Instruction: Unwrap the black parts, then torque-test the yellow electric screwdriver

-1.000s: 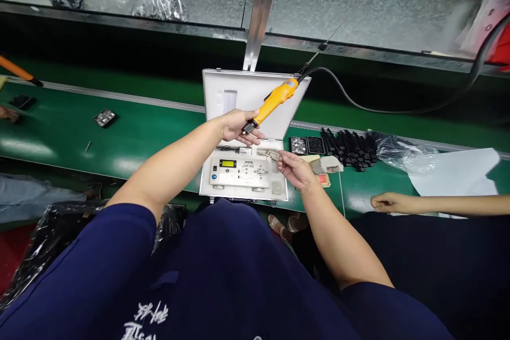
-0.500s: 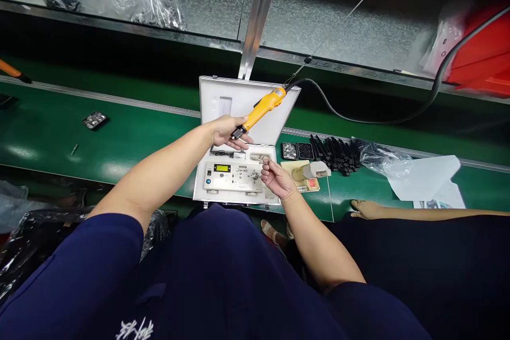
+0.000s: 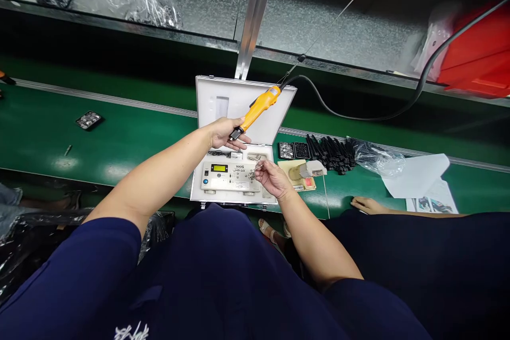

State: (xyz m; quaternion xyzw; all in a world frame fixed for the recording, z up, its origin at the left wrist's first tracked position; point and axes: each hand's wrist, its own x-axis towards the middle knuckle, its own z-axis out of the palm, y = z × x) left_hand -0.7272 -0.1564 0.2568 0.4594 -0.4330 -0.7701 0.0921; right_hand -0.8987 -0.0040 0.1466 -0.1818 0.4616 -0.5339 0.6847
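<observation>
My left hand (image 3: 223, 133) is closed round the front end of a yellow electric screwdriver (image 3: 258, 108), which slants up to the right and trails a black cable (image 3: 358, 117). Below it an open white case (image 3: 243, 101) holds a white torque tester (image 3: 229, 176) with a green display. My right hand (image 3: 273, 178) hovers over the tester's right side, its fingers pinched on a small metal piece (image 3: 258, 166) too small to name.
The case sits on a green conveyor belt (image 3: 131, 138). To its right lie two small trays (image 3: 295, 150), a bundle of black parts (image 3: 332, 153), a clear bag, white paper (image 3: 416, 175) and another person's hand (image 3: 364, 204). A small tray (image 3: 88, 119) lies at left. A metal post rises behind the case.
My right hand has drawn left and nearer the tester's socket with the small piece. My left hand and the screwdriver hold their pose; the view has shifted slightly.
</observation>
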